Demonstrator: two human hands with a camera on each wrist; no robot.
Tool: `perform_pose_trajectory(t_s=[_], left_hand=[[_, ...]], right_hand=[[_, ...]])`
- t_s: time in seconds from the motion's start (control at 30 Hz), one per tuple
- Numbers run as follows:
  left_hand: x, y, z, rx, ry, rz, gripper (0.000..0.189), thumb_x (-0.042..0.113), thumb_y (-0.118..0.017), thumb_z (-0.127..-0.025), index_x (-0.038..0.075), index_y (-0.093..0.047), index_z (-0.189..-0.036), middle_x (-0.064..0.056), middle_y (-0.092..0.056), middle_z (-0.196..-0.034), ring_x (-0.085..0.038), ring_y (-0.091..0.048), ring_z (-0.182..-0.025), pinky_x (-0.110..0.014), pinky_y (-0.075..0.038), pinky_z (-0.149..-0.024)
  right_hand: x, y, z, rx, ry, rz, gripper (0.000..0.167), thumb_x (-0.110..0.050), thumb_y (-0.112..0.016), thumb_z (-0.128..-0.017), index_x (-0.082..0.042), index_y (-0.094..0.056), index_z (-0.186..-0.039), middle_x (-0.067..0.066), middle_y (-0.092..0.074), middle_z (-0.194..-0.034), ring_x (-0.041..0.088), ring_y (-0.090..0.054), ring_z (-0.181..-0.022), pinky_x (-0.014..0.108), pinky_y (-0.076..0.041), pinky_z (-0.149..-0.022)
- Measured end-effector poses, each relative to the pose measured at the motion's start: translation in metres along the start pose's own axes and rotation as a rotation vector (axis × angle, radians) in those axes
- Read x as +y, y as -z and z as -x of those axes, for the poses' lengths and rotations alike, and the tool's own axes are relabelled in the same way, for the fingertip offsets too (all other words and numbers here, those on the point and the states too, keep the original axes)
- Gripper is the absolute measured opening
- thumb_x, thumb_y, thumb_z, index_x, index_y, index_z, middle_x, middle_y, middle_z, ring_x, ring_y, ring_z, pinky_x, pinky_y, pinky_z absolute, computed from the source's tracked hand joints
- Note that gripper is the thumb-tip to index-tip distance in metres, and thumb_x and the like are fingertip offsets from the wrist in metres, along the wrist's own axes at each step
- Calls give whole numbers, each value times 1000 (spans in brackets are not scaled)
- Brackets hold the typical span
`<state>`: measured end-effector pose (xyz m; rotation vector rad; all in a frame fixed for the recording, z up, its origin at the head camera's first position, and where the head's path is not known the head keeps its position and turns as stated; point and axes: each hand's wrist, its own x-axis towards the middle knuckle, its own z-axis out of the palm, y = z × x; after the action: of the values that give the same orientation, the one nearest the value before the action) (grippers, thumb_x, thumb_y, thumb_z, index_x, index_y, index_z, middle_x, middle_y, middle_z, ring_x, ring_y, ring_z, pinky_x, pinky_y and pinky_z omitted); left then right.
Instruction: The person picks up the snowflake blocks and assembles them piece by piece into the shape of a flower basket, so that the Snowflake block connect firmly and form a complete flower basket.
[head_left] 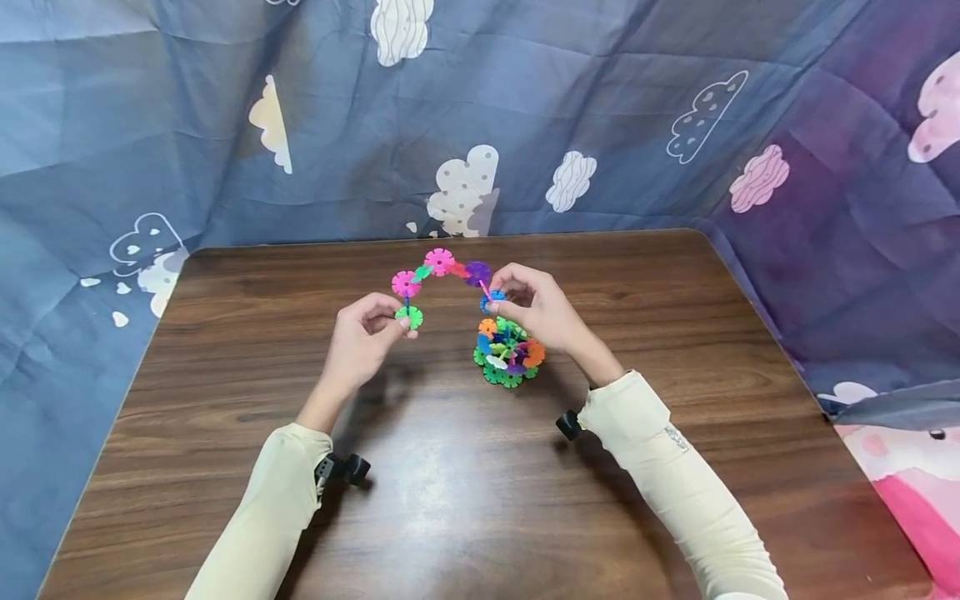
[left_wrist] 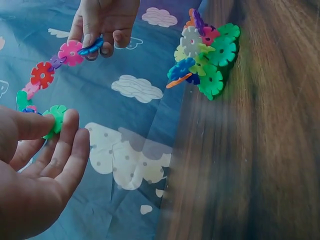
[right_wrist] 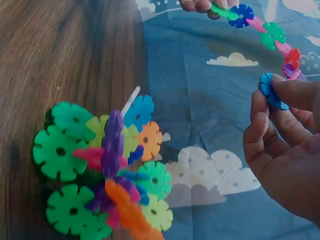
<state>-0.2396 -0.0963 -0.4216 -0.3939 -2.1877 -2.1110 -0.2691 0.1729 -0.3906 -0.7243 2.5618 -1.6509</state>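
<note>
Between my two hands an arched chain of notched plastic flower discs is held up above the table, in pink, green, red, purple and blue. My left hand pinches the green disc at one end. At the other end, the blue disc is pinched between the thumb and fingers of my right hand. Just below the right hand stands a cluster of joined flower discs, mostly green at its base, with orange, purple, white and blue pieces above. In the right wrist view this cluster shows close up, apart from the hand.
The brown wooden table runs back to a blue cloth printed with clouds, which hangs along its far edge. A purple cloth hangs on the right. Small black cameras are strapped at both wrists.
</note>
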Motion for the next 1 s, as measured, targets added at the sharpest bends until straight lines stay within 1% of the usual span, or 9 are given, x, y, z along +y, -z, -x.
perform_pose_trajectory(t_s=[0.17, 0.3, 0.4, 0.47, 0.57, 0.7, 0.8, 0.9, 1.0], left_hand=[[-3, -12, -8, -11, -31, -17, 7, -11, -62, -89, -12, -62, -96, -23, -70, -87, -6, -71, -69, -22, -59, -68], [-5, -21, -12, -26, -27, -29, 6, -11, -62, -89, -13, -62, -95, -29, -68, -90, -6, -72, -71, -22, -59, -71], [-6, -29, -16, -42, -12, -77, 6, -7, -64, -89, -11, -63, -94, -29, -70, -92, -11, -74, -74, -19, -56, -68], [-7, -36, -18, -52, -2, -110, 5, -5, -66, -90, -8, -64, -93, -27, -71, -91, -17, -75, -75, -18, -53, -65], [-11, -44, -21, -59, -9, -177, 5, -2, -70, -88, -5, -67, -91, -24, -72, -88, -22, -73, -76, -19, -51, -66], [-16, -53, -22, -36, -25, -221, 7, -1, -74, -84, -5, -69, -88, -22, -71, -88, -15, -64, -75, -18, -52, -71], [-21, -59, -22, -13, -28, -218, 8, -1, -75, -82, -6, -71, -87, -21, -68, -89, -9, -60, -75, -16, -51, -71], [-28, -64, -22, 10, -43, -218, 7, -1, -76, -80, -5, -72, -85, -20, -65, -85, -8, -55, -72, -15, -46, -67], [-34, -68, -20, 12, -40, -222, 6, 0, -76, -80, -5, -73, -84, -20, -66, -82, -11, -53, -71, -17, -43, -64]], right_hand=[[8, 11, 8, 19, -14, 44, 13, -1, -71, -90, 1, -61, -98, 12, -64, -86, 19, -59, -77, 27, -48, -66], [15, 19, 14, 24, -29, 45, 10, 2, -68, -90, 1, -62, -98, 13, -64, -87, 23, -58, -79, 28, -48, -66], [22, 24, 17, 32, -40, 41, 9, 5, -66, -90, 3, -61, -98, 14, -64, -88, 22, -58, -79, 29, -48, -67], [27, 27, 20, 40, -47, 46, 8, 6, -65, -90, 4, -61, -97, 15, -65, -88, 19, -58, -79, 28, -48, -68], [34, 31, 23, 51, -63, 53, 8, 5, -66, -90, 3, -62, -96, 15, -66, -87, 19, -60, -79, 26, -48, -68], [43, 34, 27, 61, -69, 57, 7, 5, -67, -90, 1, -63, -94, 17, -66, -87, 20, -62, -81, 26, -50, -70], [49, 37, 29, 61, -65, 65, 8, 5, -68, -89, 0, -63, -93, 18, -67, -88, 17, -63, -82, 26, -50, -70], [53, 39, 32, 55, -68, 62, 7, 5, -68, -89, 1, -63, -93, 20, -67, -88, 14, -63, -81, 25, -50, -70], [57, 38, 35, 46, -85, 61, 7, 5, -68, -90, 3, -63, -94, 21, -68, -88, 14, -63, -81, 26, -50, -71]])
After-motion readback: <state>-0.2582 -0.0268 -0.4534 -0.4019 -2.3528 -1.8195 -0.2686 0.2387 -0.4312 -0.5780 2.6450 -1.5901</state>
